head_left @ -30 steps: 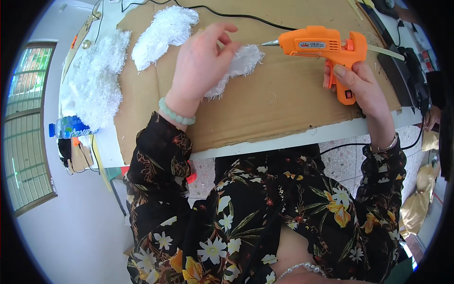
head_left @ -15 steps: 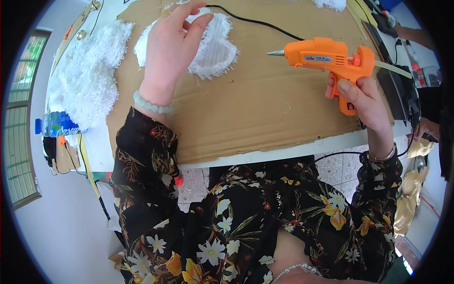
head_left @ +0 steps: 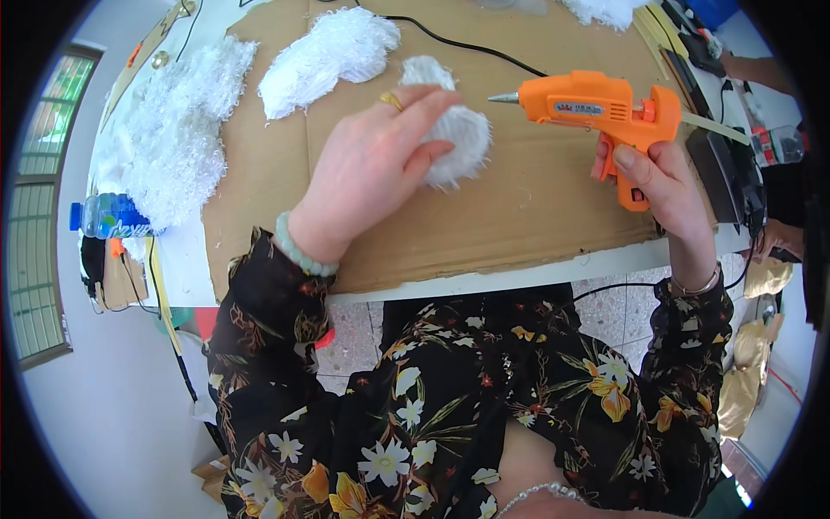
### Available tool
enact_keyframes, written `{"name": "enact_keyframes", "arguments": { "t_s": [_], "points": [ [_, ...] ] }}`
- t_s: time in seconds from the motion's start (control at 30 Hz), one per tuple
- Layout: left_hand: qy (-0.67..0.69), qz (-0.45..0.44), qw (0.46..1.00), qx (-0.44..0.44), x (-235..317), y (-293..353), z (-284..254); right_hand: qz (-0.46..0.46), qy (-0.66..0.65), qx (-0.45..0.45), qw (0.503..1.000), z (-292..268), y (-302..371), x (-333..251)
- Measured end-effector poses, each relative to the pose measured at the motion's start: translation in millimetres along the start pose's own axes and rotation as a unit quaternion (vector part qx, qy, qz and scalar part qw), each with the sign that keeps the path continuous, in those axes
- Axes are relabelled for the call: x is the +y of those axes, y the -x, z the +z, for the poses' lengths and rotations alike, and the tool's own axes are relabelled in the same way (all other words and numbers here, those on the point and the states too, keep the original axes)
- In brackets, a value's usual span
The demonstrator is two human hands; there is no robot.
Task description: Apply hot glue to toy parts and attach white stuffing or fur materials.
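My right hand point(head_left: 661, 177) is wrapped round the handle of an orange glue gun point(head_left: 596, 99), its metal nozzle pointing left above the cardboard. A pale glue stick point(head_left: 718, 128) sticks out of its back. Left of the nozzle, my left hand point(head_left: 372, 164) grips a small white fluffy fabric piece point(head_left: 469, 143) between thumb and fingers, over the cardboard. The hand covers part of this piece. Beyond that hand lies a larger white fluffy piece point(head_left: 333, 56), flat on the cardboard.
The cardboard sheet point(head_left: 536, 225) covers most of the white table. A heap of white fluffy material point(head_left: 181, 130) lies at the left, near a blue-capped bottle point(head_left: 112, 214). A black cable point(head_left: 467, 39) crosses the far side. At the right are a black box point(head_left: 713, 173) and another person's hands point(head_left: 756, 71).
My left hand has moved right and nearer, bringing the small fluffy piece with it. The larger white piece now shows uncovered. My right hand and the glue gun have hardly moved.
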State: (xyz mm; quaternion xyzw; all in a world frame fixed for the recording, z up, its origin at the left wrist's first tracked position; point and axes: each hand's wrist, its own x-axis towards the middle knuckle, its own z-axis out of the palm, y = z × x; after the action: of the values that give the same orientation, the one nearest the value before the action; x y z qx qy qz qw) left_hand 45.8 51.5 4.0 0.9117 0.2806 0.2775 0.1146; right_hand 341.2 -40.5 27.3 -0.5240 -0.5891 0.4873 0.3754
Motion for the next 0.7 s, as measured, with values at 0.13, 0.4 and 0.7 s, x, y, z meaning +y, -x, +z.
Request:
{"name": "enact_keyframes", "arguments": {
  "t_s": [0.13,0.4,0.7],
  "points": [
    [0.045,0.011,0.998,-0.035,13.3,1.7,7.0,-0.016,0.031,0.039,0.999,-3.1,-0.9,7.6],
    [-0.059,0.114,0.992,0.006,11.4,5.4,5.2,0.040,0.189,-0.028,0.981,10.6,-25.4,-21.8],
    [-0.056,0.117,0.991,-0.029,14.8,3.1,10.5,-0.024,0.368,-0.021,0.929,23.8,-37.3,-23.6]
  ]
}}
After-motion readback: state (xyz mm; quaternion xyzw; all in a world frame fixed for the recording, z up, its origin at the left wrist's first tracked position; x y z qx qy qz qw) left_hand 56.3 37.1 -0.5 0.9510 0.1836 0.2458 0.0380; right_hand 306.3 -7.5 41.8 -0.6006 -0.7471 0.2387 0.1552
